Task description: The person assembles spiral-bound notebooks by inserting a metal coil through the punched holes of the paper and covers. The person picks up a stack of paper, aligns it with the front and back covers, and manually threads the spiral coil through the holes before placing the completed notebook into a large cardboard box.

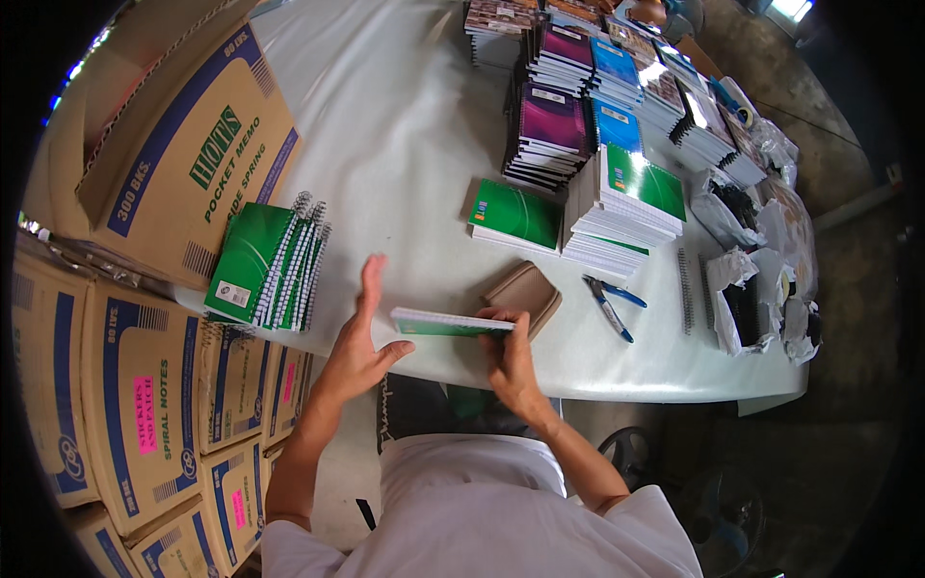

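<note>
My right hand [511, 356] grips one end of a green-covered notepad [451, 324], held edge-on above the near side of the table. Facing the notepad's other end, my left hand [364, 328] has its fingers stretched out and its thumb apart, with nothing in it. To the left leans a bunch of green spiral notebooks [252, 262], their wire coils upward. Beyond my right hand lies a brown pouch [523, 292]. Farther off are a low pile of green notepads [515, 214] and a taller stack of them [621, 207].
Purple notebooks [549, 120] and blue notebooks [615, 125] stand in stacks at the back. Two pens [609, 306] and a loose wire coil [684, 289] lie at the right, near plastic bags of black coils [740, 303]. An open carton [193, 144] and stacked cartons [145, 405] line the left.
</note>
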### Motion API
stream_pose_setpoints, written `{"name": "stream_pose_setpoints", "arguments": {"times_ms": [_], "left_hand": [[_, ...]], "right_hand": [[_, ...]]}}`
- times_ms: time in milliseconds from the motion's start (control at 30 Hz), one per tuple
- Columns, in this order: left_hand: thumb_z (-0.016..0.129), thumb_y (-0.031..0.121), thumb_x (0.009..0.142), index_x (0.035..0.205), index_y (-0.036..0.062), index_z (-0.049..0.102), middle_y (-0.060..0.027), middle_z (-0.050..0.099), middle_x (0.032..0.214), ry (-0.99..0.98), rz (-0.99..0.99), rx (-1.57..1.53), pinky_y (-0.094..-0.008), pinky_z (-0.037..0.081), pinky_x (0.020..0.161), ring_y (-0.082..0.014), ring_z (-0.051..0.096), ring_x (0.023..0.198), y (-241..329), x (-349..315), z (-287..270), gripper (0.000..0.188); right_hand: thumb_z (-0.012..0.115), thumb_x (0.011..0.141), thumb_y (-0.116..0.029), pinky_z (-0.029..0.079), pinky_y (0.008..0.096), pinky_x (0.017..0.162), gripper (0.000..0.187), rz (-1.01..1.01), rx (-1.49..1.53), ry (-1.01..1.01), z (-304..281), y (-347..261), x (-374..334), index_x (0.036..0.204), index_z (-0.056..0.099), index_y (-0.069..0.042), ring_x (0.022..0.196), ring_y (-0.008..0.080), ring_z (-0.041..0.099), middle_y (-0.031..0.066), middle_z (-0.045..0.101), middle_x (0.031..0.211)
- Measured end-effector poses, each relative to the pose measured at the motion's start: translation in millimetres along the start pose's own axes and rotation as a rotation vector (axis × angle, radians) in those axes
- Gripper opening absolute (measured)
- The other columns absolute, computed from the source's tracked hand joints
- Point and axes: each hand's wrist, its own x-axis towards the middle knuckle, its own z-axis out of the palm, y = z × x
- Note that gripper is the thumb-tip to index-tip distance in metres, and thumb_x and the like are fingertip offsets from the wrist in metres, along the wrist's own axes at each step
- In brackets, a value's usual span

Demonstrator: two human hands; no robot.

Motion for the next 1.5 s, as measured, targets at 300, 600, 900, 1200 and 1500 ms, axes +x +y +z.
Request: {"name": "stream_pose_setpoints", "arguments": {"times_ms": [300, 600, 900, 1200, 1500], "left_hand": [[0.063, 0.034, 0.092, 0.15, 0.0112, 0.04, -0.0112, 0.055, 0.142, -0.32, 0.249, 0.845, -0.0596, 0.032, 0.111, -0.04, 0.041, 0.138, 37, 38, 57, 0.066], [0.063, 0.026, 0.093, 0.152, 0.0211, 0.038, -0.0092, 0.062, 0.135, -0.523, 0.117, 0.726, -0.0485, 0.052, 0.096, -0.038, 0.06, 0.121, 58, 50, 48, 0.064], [0.063, 0.027, 0.093, 0.149, 0.0154, 0.041, -0.0091, 0.063, 0.133, -0.378, 0.264, 0.876, -0.0539, 0.044, 0.103, -0.0387, 0.06, 0.121, 52, 44, 48, 0.061], [0.063, 0.03, 0.094, 0.15, 0.023, 0.041, -0.011, 0.063, 0.133, -0.39, 0.132, 0.776, -0.0514, 0.048, 0.101, -0.0389, 0.06, 0.12, 46, 42, 49, 0.061], [0.061, 0.028, 0.095, 0.151, 0.02, 0.039, -0.0115, 0.061, 0.135, -0.442, 0.084, 0.775, -0.0524, 0.044, 0.104, -0.0392, 0.059, 0.122, 49, 47, 45, 0.061]], "right_hand": [[0.063, 0.08, 0.013, 0.047, 0.0384, 0.095, 0.039, -0.146, -0.232, -0.033, -55, -18, 3, 0.115, 0.054, 0.0, 0.112, 0.0329, 0.06, 0.0157, 0.06, 0.113], [0.074, 0.083, -0.021, 0.047, 0.0456, 0.086, 0.028, 0.12, -1.45, 0.757, -312, 91, 36, 0.104, 0.063, -0.005, 0.099, 0.0367, 0.059, 0.0165, 0.062, 0.102], [0.064, 0.087, 0.0, 0.048, 0.0476, 0.081, 0.01, -0.074, -1.294, 0.73, -317, 75, 46, 0.095, 0.059, -0.002, 0.094, 0.0383, 0.059, 0.0192, 0.06, 0.098], [0.048, 0.103, -0.013, 0.042, 0.0293, 0.087, 0.034, -0.327, 0.226, 0.58, -189, 6, -1, 0.135, 0.049, 0.0, 0.096, 0.017, 0.052, 0.0069, 0.054, 0.105], [0.051, 0.077, 0.022, 0.051, 0.0427, 0.086, 0.078, -0.115, -0.259, -0.184, -57, -41, -12, 0.149, 0.039, -0.003, 0.094, 0.0371, 0.059, 0.0193, 0.056, 0.112]]}}
